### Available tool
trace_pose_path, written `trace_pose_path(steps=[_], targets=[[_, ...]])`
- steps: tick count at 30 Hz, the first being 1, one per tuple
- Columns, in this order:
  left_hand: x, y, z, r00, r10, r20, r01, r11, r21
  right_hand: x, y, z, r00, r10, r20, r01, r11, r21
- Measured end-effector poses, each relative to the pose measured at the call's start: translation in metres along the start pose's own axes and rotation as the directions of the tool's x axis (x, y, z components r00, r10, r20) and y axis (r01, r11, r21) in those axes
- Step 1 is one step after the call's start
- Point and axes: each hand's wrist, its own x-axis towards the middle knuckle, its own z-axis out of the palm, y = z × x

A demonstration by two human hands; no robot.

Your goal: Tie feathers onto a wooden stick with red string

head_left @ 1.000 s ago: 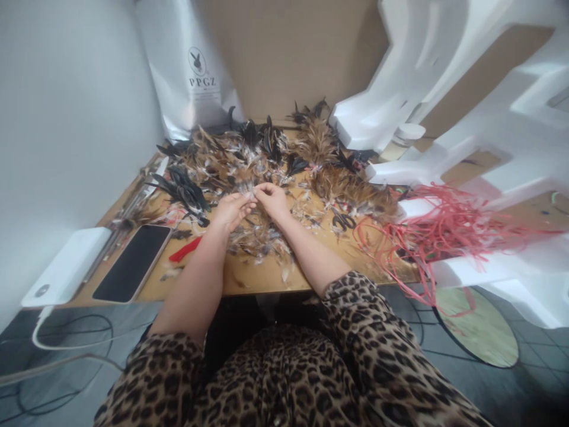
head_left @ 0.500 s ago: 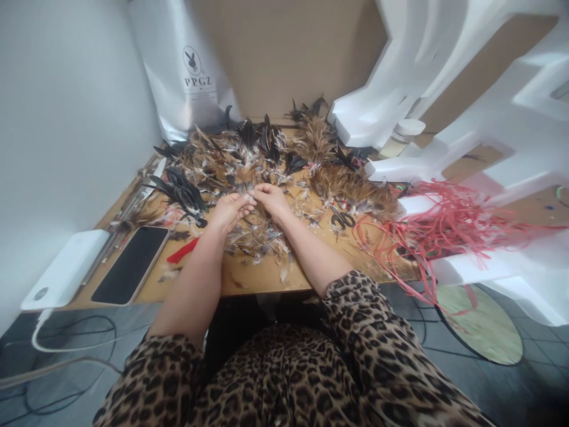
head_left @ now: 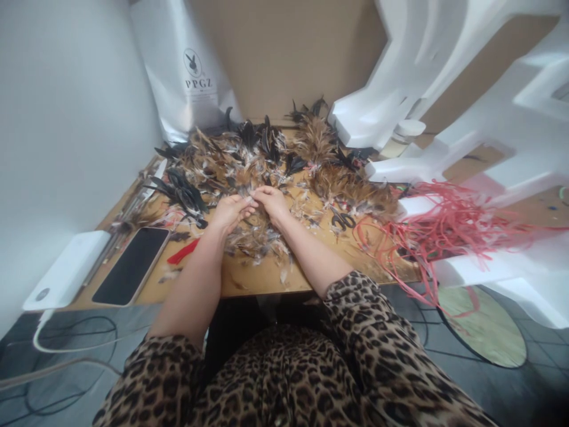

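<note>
My left hand (head_left: 232, 212) and my right hand (head_left: 271, 203) meet over the middle of the table, fingertips pinched close together. A small brown feather (head_left: 245, 185) with a pale base stands up from between them; its lower end is hidden by the fingers. Under my wrists lies a loose heap of brown and white feathers (head_left: 255, 242). Beyond my hands spreads a bigger pile of brown feathers (head_left: 208, 154). A bunch of black feathers (head_left: 180, 190) sits left of my left hand, and black-handled scissors (head_left: 342, 219) rest to the right of my right forearm.
A phone (head_left: 132, 267) and a white power bank (head_left: 66, 270) with a cable occupy the table's left edge. Beside my left forearm is a red tassel-like piece (head_left: 183, 252). Tangled red strips (head_left: 444, 231) and white foam pieces (head_left: 475, 270) crowd the right. A silver bag (head_left: 195, 112) stands behind.
Almost nothing differs. My fingers have shifted very slightly at the feather, and the whole view has moved by a few pixels.
</note>
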Motion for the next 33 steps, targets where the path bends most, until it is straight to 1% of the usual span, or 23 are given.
trace_pose_path(steps=[3,5,6,8,9,11,13,16,18,20,23,25,26,27,28,29,30,31,33], targets=[[0.002,-0.001,0.001,0.999,0.041,-0.025,-0.040,0.999,0.014,0.001,0.002,0.000,0.999,-0.025,0.033,0.026,0.999,-0.032],[0.004,-0.002,0.001,0.992,0.093,-0.080,-0.092,0.996,0.018,0.002,0.002,-0.001,0.996,-0.050,0.072,0.054,0.998,-0.043],[0.005,-0.002,0.001,0.986,0.122,-0.114,-0.121,0.992,0.018,0.002,0.002,-0.002,0.992,-0.081,0.093,0.088,0.994,-0.072],[0.007,-0.002,-0.001,0.970,0.176,-0.167,-0.176,0.984,0.015,0.001,0.000,-0.004,0.971,-0.194,0.137,0.219,0.955,-0.198],[0.007,-0.001,-0.002,0.965,0.196,-0.177,-0.196,0.980,0.014,0.001,0.000,-0.006,0.949,-0.266,0.168,0.305,0.909,-0.286],[0.008,-0.001,-0.004,0.964,0.211,-0.164,-0.212,0.977,0.016,0.000,-0.002,-0.010,0.893,-0.382,0.238,0.450,0.768,-0.455],[0.008,-0.001,-0.005,0.971,0.199,-0.130,-0.198,0.980,0.021,-0.002,-0.004,-0.013,0.845,-0.435,0.312,0.532,0.617,-0.580],[0.008,-0.004,-0.006,0.981,0.166,-0.100,-0.165,0.986,0.013,-0.004,-0.006,-0.015,0.801,-0.436,0.410,0.584,0.421,-0.694],[0.007,-0.006,-0.006,0.985,0.138,-0.102,-0.140,0.990,-0.004,-0.004,-0.006,-0.016,0.783,-0.422,0.457,0.599,0.312,-0.737],[0.007,-0.007,-0.006,0.988,0.112,-0.103,-0.114,0.993,-0.016,-0.004,-0.007,-0.016,0.770,-0.416,0.483,0.604,0.233,-0.762],[0.007,-0.007,-0.005,0.991,0.103,-0.087,-0.104,0.995,-0.010,-0.004,-0.007,-0.018,0.753,-0.425,0.503,0.613,0.175,-0.770],[0.009,-0.008,-0.005,0.988,0.124,-0.089,-0.122,0.992,0.020,-0.004,-0.008,-0.018,0.744,-0.436,0.505,0.620,0.169,-0.767],[0.010,-0.009,-0.006,0.984,0.145,-0.099,-0.142,0.989,0.045,-0.003,-0.008,-0.018,0.740,-0.448,0.502,0.625,0.180,-0.760],[0.011,-0.009,-0.006,0.978,0.177,-0.113,-0.170,0.983,0.074,-0.003,-0.008,-0.018,0.734,-0.463,0.498,0.635,0.207,-0.744],[0.012,-0.010,-0.006,0.968,0.216,-0.128,-0.203,0.973,0.107,-0.002,-0.008,-0.018,0.727,-0.482,0.489,0.650,0.253,-0.717],[0.012,-0.010,-0.006,0.957,0.256,-0.136,-0.237,0.961,0.142,-0.001,-0.007,-0.018,0.726,-0.501,0.472,0.662,0.320,-0.678],[0.012,-0.010,-0.005,0.946,0.294,-0.136,-0.268,0.947,0.178,0.001,-0.006,-0.017,0.736,-0.514,0.441,0.662,0.408,-0.629],[0.011,-0.009,-0.005,0.939,0.321,-0.126,-0.291,0.933,0.213,0.002,-0.006,-0.016,0.761,-0.515,0.395,0.642,0.511,-0.571],[0.009,-0.007,-0.003,0.933,0.348,-0.093,-0.312,0.909,0.276,0.006,-0.004,-0.015,0.836,-0.470,0.284,0.549,0.709,-0.442]])
